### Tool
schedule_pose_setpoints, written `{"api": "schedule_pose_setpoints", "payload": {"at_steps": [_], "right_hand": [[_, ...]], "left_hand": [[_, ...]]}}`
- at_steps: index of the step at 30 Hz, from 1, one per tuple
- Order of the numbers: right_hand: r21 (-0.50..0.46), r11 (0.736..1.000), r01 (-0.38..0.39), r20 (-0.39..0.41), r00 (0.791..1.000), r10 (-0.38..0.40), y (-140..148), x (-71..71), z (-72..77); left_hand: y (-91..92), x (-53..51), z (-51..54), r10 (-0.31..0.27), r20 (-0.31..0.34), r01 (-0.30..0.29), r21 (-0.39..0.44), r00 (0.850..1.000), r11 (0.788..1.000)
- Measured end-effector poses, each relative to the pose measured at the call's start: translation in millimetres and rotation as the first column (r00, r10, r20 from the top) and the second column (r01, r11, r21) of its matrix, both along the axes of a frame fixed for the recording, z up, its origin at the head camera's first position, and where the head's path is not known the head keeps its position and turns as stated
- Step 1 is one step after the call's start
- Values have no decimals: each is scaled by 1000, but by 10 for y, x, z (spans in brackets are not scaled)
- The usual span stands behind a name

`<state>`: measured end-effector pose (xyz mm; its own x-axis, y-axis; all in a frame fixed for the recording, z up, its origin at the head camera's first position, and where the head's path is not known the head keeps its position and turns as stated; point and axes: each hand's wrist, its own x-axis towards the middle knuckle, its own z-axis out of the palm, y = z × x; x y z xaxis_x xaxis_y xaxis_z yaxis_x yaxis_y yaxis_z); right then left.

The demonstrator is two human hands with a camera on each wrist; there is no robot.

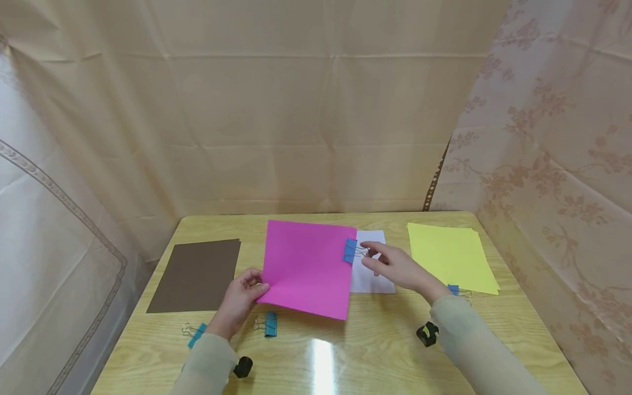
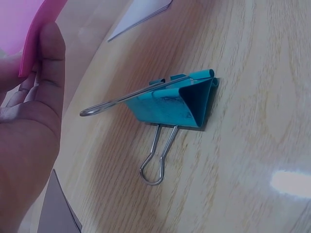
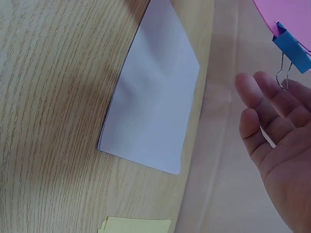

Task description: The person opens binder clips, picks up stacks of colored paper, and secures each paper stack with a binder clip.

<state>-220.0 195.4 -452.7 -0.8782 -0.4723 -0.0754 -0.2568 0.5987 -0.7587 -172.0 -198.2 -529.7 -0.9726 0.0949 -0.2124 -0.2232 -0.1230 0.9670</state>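
Observation:
My left hand (image 1: 241, 299) pinches the lower left corner of a stack of pink paper (image 1: 306, 269), held tilted above the table. A blue binder clip (image 1: 349, 250) bites the stack's right edge, its wire handles pointing right. Beside those handles is my right hand (image 1: 390, 265), thumb and forefinger apart; the right wrist view shows its loosely bent fingers (image 3: 250, 90) near the clip (image 3: 293, 52) without gripping it. Below the pink paper a teal binder clip (image 1: 270, 324) stands on the table, seen large as a teal clip (image 2: 167, 104) in the left wrist view.
White paper (image 1: 372, 280) lies partly hidden behind the pink stack. Brown paper (image 1: 197, 277) is at the left, yellow paper (image 1: 449, 258) at the right with a blue clip (image 1: 453, 288) by its near edge. Another teal clip (image 1: 197, 335) sits near my left wrist.

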Motion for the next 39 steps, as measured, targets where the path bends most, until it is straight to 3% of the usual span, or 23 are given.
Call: {"api": "schedule_pose_setpoints", "payload": {"at_steps": [13, 23, 30, 39], "right_hand": [[-24, 1000, 8, -5, 1000, -8, 68, 30, -17], [2, 1000, 19, 5, 1000, -19, 153, 56, -116], [5, 1000, 25, -3, 1000, -25, 216, 89, -155], [0, 999, 45, 37, 998, -45, 284, 114, -204]], "left_hand": [[-45, -11, 33, 40, -18, -40, 8, 999, 999], [-124, -56, 59, 123, -30, -122, 18, 992, 992], [-194, -111, 95, 164, -12, -163, 42, 986, 986], [-287, -145, 121, 197, 17, -197, 0, 980, 980]]}}
